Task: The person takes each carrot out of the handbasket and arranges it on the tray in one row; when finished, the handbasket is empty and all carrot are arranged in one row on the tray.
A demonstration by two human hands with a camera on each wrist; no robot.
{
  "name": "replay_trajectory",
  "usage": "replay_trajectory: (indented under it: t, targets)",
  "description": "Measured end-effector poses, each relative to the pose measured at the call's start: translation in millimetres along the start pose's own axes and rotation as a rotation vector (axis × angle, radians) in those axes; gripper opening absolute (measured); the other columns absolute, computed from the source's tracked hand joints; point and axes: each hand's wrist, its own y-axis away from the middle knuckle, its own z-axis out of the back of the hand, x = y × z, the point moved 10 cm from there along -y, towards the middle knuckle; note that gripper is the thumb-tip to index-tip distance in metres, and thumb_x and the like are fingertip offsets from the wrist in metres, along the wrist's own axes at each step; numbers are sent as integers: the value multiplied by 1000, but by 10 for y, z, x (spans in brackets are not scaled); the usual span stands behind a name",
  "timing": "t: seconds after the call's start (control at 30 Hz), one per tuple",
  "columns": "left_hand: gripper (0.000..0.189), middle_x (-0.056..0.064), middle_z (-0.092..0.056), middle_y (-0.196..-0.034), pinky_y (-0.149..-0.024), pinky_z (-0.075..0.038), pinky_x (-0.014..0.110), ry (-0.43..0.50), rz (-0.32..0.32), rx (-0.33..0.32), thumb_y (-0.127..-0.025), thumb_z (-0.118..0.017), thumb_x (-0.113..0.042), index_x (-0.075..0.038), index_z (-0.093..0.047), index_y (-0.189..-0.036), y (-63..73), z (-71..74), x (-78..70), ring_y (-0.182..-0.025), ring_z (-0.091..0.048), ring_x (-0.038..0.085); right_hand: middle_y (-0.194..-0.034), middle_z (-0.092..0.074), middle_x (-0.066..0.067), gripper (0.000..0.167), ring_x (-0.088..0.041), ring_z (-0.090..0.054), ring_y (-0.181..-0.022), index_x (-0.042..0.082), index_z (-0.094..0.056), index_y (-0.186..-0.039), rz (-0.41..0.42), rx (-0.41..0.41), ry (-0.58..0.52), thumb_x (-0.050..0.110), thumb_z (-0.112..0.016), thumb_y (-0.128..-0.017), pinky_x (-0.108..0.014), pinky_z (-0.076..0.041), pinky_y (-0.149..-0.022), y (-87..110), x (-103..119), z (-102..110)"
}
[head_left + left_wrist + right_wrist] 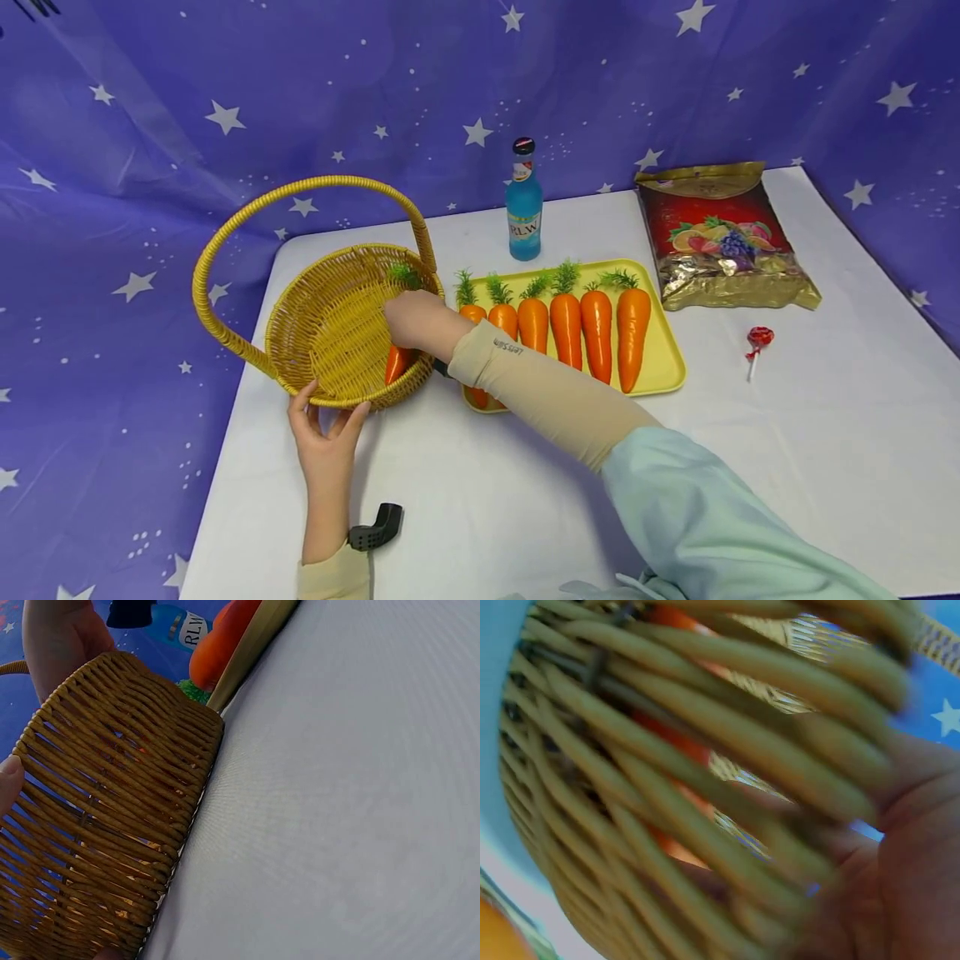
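Observation:
A yellow wicker basket (352,333) with a tall arched handle stands tilted toward the left of the table. My left hand (326,442) holds its near rim, thumb and fingers spread apart; a fingertip (9,780) shows against the weave in the left wrist view. My right hand (423,321) reaches over the right rim and grips a carrot (397,364) inside. The carrot's green top and orange tip show on either side of the hand, which hides its middle. In the right wrist view the basket wall (705,750) partly covers the right hand (915,847) and the carrot.
Several carrots with green tops lie side by side on a yellow tray (667,371) right of the basket. Behind the tray stands a blue bottle (524,212). Farther right are a red and gold candy bag (723,237) and a red lollipop (760,337).

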Motion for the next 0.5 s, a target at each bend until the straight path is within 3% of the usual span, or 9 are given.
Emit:
replay_trajectory:
  t: [0.27, 0.5]
  targets:
    - [75, 5, -12, -154, -97, -46, 26, -25, -25, 0, -80, -76, 1, -10, -33, -141, -2, -3, -27, -141, -22, 34, -84, -63, 0, 13, -17, -53, -70, 15, -66, -95, 4, -30, -33, 23, -56, -97, -28, -45, -59, -74, -11, -81]
    - [75, 5, -13, -154, -95, -46, 24, -23, -25, -3, -80, -77, 2, -11, -34, -140, -6, 0, -7, -140, -22, 34, -102, -67, 2, 30, -18, -60, -82, 25, -65, -122, -37, -80, -31, 38, -55, -97, -32, -51, -66, -208, -15, -174]
